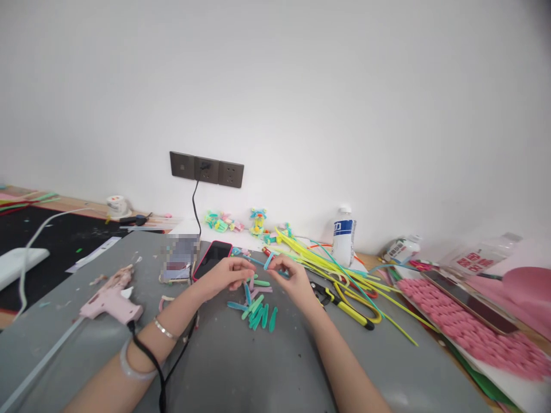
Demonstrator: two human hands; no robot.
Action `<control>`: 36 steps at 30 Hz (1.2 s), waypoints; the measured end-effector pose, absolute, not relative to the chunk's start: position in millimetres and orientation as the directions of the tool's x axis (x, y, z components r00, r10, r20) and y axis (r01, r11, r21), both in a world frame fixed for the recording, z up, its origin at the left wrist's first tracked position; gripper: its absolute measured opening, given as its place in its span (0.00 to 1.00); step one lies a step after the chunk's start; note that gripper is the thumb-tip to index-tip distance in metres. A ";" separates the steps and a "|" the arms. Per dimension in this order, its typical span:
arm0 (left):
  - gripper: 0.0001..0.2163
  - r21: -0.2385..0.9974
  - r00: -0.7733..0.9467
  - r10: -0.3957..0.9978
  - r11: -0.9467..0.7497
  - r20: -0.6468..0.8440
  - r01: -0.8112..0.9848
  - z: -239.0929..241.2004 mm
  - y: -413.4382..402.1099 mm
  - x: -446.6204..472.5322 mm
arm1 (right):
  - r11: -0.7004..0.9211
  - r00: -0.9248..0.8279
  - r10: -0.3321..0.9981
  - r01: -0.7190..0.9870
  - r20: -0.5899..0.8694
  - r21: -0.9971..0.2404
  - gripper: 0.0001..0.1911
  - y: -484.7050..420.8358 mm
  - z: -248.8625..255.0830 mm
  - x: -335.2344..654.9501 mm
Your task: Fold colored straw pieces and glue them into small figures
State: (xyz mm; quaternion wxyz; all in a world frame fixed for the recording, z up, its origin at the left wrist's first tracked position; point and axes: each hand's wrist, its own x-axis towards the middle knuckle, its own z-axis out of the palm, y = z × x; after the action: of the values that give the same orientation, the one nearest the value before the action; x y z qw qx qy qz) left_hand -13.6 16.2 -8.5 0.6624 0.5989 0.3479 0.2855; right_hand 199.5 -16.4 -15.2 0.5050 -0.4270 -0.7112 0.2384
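Observation:
My right hand (pixel 293 280) pinches a short light-blue fuzzy pipe cleaner (pixel 268 261) between thumb and forefinger. To its left, my left hand (pixel 232 274) is closed with the fingertips together; what they hold, if anything, is too small to make out. A thin blue strand (pixel 253 260) runs just behind the fingers. Below both hands lies a loose pile of short folded pipe cleaner pieces (pixel 258 312) in green, teal, blue and lilac.
A pink glue gun (pixel 112 304) lies at left, its black cord passing under my left arm. Phones (pixel 213 258), long yellow pipe cleaners (pixel 327 258), yellow-black pliers (pixel 344 307) and a white bottle (pixel 343 236) surround the work. Small fuzzy figures (pixel 258 222) stand along the wall.

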 end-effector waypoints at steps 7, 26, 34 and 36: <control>0.18 0.994 0.586 0.808 -0.007 -0.058 0.108 -15.1 15.4 -7.7 | 0.565 -0.245 0.823 0.441 0.512 -0.697 0.05 -18.1 -24.8 186.9; 0.18 0.992 0.413 0.905 -0.124 0.104 0.023 -11.4 16.9 -6.2 | 0.229 -0.107 0.966 -0.071 0.235 -0.971 0.15 -16.4 -19.5 186.5; 0.13 0.965 0.570 0.810 -0.239 0.135 0.110 -12.6 15.4 -7.5 | 0.228 -0.133 0.962 -0.099 0.240 -0.969 0.14 -15.6 -22.3 185.3; 0.13 0.966 0.593 0.799 -0.223 0.103 0.133 -13.5 15.5 -7.4 | 0.289 -0.116 0.947 -0.092 0.298 -0.953 0.12 -13.6 -22.7 186.4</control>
State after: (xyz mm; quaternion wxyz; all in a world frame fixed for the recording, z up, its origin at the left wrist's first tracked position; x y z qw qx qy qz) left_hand -7.4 15.5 -13.5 0.5317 0.7168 0.3252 0.3128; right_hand 186.4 -13.6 -22.7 0.5537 -0.3681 -0.5812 0.4693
